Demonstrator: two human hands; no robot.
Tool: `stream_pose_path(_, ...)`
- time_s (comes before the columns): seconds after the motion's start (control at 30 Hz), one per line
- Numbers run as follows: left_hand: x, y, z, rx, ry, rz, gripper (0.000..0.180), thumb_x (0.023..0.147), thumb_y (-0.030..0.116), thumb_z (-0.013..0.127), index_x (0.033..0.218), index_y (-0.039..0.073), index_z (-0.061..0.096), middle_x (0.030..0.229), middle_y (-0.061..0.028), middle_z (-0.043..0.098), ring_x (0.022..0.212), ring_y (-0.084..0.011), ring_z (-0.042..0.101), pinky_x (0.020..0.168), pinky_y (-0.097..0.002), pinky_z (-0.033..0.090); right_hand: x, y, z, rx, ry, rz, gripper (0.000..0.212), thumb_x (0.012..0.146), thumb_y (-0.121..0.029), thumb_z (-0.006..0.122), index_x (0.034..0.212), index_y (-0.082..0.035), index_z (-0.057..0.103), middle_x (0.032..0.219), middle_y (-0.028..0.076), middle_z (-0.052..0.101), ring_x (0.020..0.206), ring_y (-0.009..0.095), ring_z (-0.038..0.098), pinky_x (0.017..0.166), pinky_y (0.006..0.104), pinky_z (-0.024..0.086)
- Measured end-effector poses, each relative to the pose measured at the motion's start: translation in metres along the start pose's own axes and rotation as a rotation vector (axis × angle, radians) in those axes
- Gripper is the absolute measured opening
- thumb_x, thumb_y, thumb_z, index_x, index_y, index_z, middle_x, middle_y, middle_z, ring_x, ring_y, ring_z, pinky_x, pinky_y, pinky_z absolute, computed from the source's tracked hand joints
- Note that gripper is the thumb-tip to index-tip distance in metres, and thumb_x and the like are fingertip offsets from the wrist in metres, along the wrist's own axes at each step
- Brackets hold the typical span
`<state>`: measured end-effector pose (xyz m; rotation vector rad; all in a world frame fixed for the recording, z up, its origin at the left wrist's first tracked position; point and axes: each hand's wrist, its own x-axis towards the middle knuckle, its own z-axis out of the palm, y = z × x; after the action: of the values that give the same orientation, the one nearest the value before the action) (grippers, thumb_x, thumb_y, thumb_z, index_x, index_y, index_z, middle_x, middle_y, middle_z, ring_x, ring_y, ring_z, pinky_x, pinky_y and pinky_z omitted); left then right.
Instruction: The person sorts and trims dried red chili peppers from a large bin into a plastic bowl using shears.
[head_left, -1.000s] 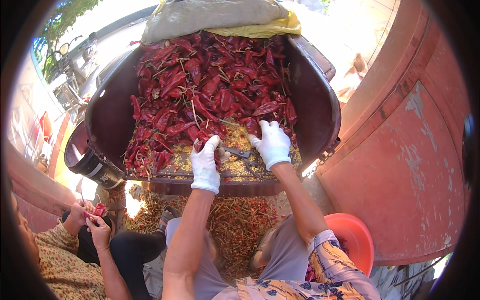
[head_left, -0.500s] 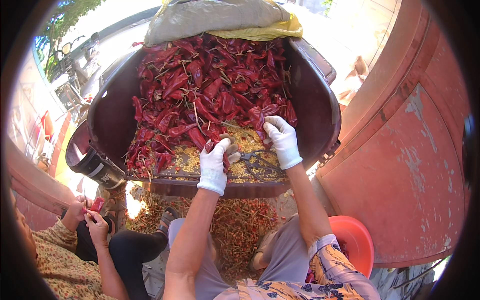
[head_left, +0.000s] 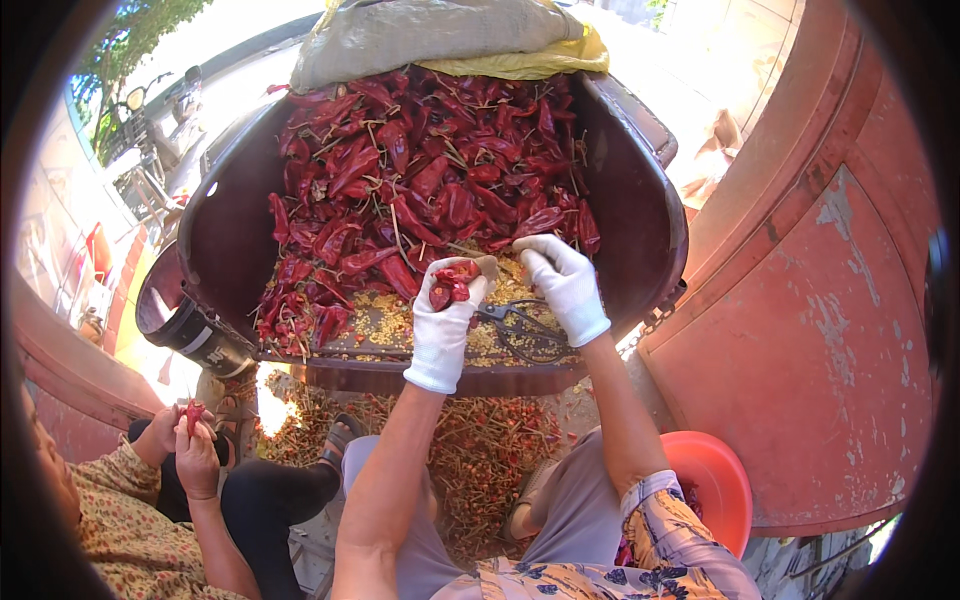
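- Left grip: white-gloved hand, fingers closed around crumpled red pepper; whether this is one pod or several cannot be told.
- Position of the held pepper: above the front part of the trough, between the thumb and fingers of the left grip.
- Right grip: white-gloved hand, fingers bent, fingertips pointing toward the left grip and apart from it. Whether anything is pinched between the fingertips cannot be told.
- Scissors: dark, located over the front part of the trough; loop handles near the right grip, other end partly hidden by the left grip.
- Pepper pile: dark red pods with pale stems, filling the rear and left of the trough.
- Seeds: yellow, scattered along the front of the trough, beneath the scissors.
- Sack: grey and yellow, lying across the far side of the pile.
- Black bucket: tilted, beside the left wall of the trough.
- Basin: coral red, beside the person's right elbow.
- Debris: stems and red fragments, covering the floor below the trough.
- Co-worker's hands: bare, at lower left, holding another red pod.
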<state>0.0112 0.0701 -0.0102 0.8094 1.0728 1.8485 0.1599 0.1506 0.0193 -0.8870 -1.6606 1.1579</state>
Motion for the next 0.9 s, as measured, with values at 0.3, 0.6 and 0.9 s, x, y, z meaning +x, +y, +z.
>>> stream_pose_path(0.3, -0.002, 0.003, -0.005, -0.072, 0.059, -0.044, 0.011, 0.085, 0.010, 0.070, 0.091, 0.008, 0.061, 0.074, 0.0000, 0.062, 0.062, -0.0105, 0.060, 0.055, -0.0241, 0.045, -0.003, 0.014, -0.022, -0.908, 0.143, -0.015, 0.026, 0.083, -0.017, 0.064, 0.109, -0.017, 0.067, 0.097, 0.014, 0.061, 0.085, 0.031, 0.063, 0.077, 0.0390, 0.051)
stream_pose_path(0.6, -0.003, -0.001, -0.001, -0.189, 0.097, -0.115, 0.012, 0.083, 0.011, 0.070, 0.090, 0.006, 0.061, 0.069, -0.0005, 0.058, 0.058, -0.0124, 0.060, 0.053, -0.0268, 0.049, 0.003, 0.029, -0.018, -0.974, 0.156, -0.051, 0.018, 0.081, -0.018, 0.067, 0.098, -0.017, 0.067, 0.094, 0.012, 0.060, 0.080, 0.033, 0.064, 0.070, 0.0419, 0.051)
stream_pose_path(0.9, -0.001, -0.007, 0.007, -0.192, 0.094, -0.194, 0.020, 0.086, 0.003, 0.067, 0.105, 0.001, 0.063, 0.095, -0.0069, 0.067, 0.085, -0.0185, 0.066, 0.075, -0.0376, 0.060, 0.007, 0.034, -0.010, -0.210, 0.096, -0.002, 0.018, 0.084, -0.010, 0.069, 0.100, -0.003, 0.068, 0.086, 0.008, 0.066, 0.077, 0.014, 0.063, 0.071, 0.0275, 0.050)
